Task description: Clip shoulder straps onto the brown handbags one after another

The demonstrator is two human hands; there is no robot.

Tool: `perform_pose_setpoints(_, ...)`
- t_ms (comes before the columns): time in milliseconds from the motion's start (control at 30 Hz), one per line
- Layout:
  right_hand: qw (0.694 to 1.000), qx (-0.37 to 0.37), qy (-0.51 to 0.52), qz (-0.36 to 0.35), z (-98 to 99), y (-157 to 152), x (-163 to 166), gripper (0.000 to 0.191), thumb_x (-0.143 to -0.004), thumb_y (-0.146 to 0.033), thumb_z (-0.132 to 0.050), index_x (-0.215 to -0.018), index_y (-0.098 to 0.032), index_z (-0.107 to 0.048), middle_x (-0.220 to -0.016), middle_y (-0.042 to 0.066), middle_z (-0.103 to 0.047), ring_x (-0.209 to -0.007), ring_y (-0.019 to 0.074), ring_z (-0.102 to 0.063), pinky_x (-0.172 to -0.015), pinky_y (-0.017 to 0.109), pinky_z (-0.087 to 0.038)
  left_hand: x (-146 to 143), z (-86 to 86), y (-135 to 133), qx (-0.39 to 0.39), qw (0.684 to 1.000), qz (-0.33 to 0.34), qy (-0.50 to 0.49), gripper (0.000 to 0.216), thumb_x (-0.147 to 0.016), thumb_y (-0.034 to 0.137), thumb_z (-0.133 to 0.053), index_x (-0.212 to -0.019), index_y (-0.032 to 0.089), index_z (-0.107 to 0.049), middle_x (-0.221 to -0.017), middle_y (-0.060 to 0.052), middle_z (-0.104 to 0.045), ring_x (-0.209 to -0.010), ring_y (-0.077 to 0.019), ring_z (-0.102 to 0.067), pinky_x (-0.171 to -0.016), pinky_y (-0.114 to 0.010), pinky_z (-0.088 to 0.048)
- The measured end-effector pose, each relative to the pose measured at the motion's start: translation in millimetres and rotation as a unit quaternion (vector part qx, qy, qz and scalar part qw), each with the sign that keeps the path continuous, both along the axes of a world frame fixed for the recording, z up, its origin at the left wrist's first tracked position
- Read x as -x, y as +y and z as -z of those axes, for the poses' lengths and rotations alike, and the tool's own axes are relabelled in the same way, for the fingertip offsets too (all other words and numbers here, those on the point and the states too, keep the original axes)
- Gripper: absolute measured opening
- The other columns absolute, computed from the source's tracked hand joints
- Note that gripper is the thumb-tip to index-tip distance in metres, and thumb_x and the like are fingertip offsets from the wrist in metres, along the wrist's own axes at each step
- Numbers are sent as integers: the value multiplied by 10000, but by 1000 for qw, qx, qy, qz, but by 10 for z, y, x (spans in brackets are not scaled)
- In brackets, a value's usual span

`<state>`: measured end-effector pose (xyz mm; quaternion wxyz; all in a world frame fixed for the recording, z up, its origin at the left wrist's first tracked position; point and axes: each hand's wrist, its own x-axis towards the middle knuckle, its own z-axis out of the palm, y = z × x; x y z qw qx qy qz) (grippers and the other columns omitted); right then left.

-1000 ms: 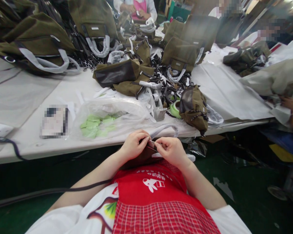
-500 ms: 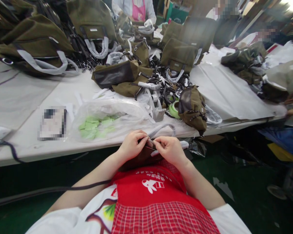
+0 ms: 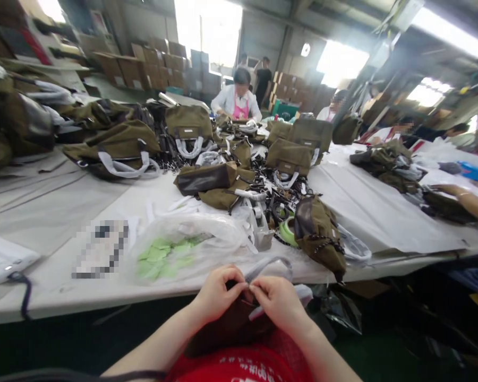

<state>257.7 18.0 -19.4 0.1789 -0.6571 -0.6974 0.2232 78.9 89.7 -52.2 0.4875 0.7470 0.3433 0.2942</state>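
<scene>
My left hand and my right hand meet in front of my chest, just below the table edge. Both pinch the top edge of a dark brown bag piece that rests on my lap. A grey plastic-wrapped strap loops up from it between the fingertips onto the table. The fingers of both hands are curled tight, thumbs pressed to forefingers. What exactly sits between the fingertips is too small to make out.
On the white table lie a clear plastic bag of green tags, a small olive pouch, green tape, a white device and many olive bags. Other people work across the table; an arm rests at right.
My head has tilted up, so the far workshop and ceiling show and the hands sit lower in the picture. Both hands keep the same pinch on the bag piece.
</scene>
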Motion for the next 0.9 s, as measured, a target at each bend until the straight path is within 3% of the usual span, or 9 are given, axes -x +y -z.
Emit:
perform_pose_setpoints(200,980,-53,-143,-126,-277,165,-231,228,-872,-220,-656,-645,-222,-682,-662,24,-685,-794,209,-618,-685,284,-396,125,-87,97,-8,999,-44,-4,210,-835,333,-609,-686,187,-634,-757,-28,-689,-771,-183,-632,-774,-299,-484)
perform_pose_setpoints(300,975,-44,-144,-162,-292,295,-318,184,-898,-176,-619,-733,-209,-692,-715,22,-701,-727,182,-617,-673,272,-402,174,-155,142,-12,999,-53,-4,220,-830,355,-606,-694,185,-637,-761,-33,-690,-778,-186,-631,-770,-300,-488)
perform_pose_setpoints(400,984,-44,-96,-142,-174,372,-331,154,-921,-157,-578,-821,-193,-689,-789,31,-710,-713,161,-622,-655,252,-405,193,-208,153,-22,998,-57,-14,217,-829,354,-610,-699,183,-635,-773,-35,-689,-784,-182,-625,-778,-300,-487)
perform_pose_setpoints(533,994,-49,49,-90,13,300,-224,141,-918,-198,-574,-981,-168,-697,-776,28,-691,-708,151,-617,-679,253,-452,190,-271,115,-22,998,-53,-32,210,-838,343,-619,-713,175,-640,-772,-35,-679,-770,-173,-619,-778,-297,-485)
perform_pose_setpoints(633,980,11,183,-80,100,195,-100,295,-886,-218,-600,-1172,-188,-663,-741,-9,-672,-603,126,-585,-581,230,-471,158,-332,84,-21,998,-39,-46,203,-845,339,-619,-731,172,-643,-774,-37,-676,-759,-170,-618,-767,-298,-485)
perform_pose_setpoints(700,967,26,238,-89,141,149,-45,240,-892,-228,-590,-1101,-204,-705,-809,3,-687,-651,131,-607,-581,229,-491,119,-368,78,-25,998,-30,-51,193,-846,326,-616,-729,173,-635,-785,-38,-677,-770,-171,-621,-778,-299,-487)
perform_pose_setpoints(800,970,-27,222,-94,175,126,-58,165,-909,-251,-596,-916,-196,-751,-819,23,-665,-753,152,-617,-683,263,-510,43,-381,72,-42,998,-22,-40,193,-868,319,-587,-742,178,-625,-814,-43,-682,-799,-175,-626,-811,-309,-489)
perform_pose_setpoints(900,981,-76,153,-93,137,152,-184,176,-929,-252,-588,-896,-192,-750,-860,43,-642,-814,165,-611,-757,292,-492,-37,-323,36,-91,995,-3,37,175,-904,320,-544,-871,183,-647,-931,-70,-690,-909,-207,-627,-878,-346,-476)
